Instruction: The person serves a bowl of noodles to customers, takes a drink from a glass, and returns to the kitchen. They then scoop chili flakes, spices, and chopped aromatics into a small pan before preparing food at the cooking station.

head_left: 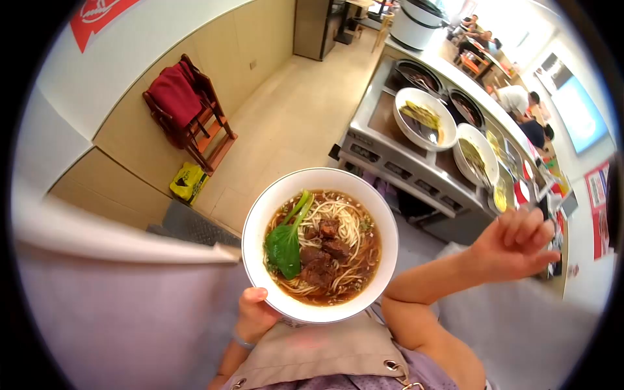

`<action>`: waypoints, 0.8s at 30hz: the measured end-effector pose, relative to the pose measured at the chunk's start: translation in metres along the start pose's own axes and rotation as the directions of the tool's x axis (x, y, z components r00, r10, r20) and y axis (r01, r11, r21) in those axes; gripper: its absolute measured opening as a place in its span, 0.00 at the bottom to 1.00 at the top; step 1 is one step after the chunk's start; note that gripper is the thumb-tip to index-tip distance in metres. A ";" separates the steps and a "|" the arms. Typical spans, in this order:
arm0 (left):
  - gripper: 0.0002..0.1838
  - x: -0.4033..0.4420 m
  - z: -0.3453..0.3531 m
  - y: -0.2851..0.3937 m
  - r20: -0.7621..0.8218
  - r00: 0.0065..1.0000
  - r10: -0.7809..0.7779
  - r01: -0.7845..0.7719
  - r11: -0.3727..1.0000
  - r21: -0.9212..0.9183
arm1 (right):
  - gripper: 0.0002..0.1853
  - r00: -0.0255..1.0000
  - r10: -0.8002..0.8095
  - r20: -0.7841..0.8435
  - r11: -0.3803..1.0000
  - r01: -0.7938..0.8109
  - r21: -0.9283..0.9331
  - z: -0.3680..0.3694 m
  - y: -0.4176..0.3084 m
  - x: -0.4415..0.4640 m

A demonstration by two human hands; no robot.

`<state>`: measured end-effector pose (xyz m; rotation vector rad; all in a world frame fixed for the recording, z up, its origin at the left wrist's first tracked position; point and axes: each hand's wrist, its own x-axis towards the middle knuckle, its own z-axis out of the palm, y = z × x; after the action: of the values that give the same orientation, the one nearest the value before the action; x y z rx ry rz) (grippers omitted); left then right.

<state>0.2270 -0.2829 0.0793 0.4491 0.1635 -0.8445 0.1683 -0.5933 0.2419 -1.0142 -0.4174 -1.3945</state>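
Observation:
My left hand (255,313) is closed on the rim of a white bowl of noodle soup (254,263), its thumb on the edge and its other fingers hidden underneath. The bowl is level in front of my apron (305,344). In the brown broth lie pale noodles (344,224), chunks of braised beef (320,263) and a green leafy vegetable (283,250). Out to the right, my right hand (517,240) is raised near the counter with loosely bent fingers and the thumb apart. I see nothing in it.
A steel counter (396,162) carries two white bowls of food (426,119) (476,156) and round dark pots (419,77). A white pale-sided cooker (416,26) stands beyond. A folded wooden chair (195,117) and yellow bag (188,182) are left. People (517,101) are across the counter.

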 end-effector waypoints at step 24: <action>0.40 0.726 0.159 0.341 0.023 0.997 0.070 -0.074 0.975 0.211 | 0.25 0.453 0.584 -0.673 0.417 -0.880 -0.230 -0.169 0.721 0.157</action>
<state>0.9554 -0.6535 0.1023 0.6450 0.0427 -0.7970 0.8179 -0.9185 0.0280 -1.0354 0.8752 -0.8146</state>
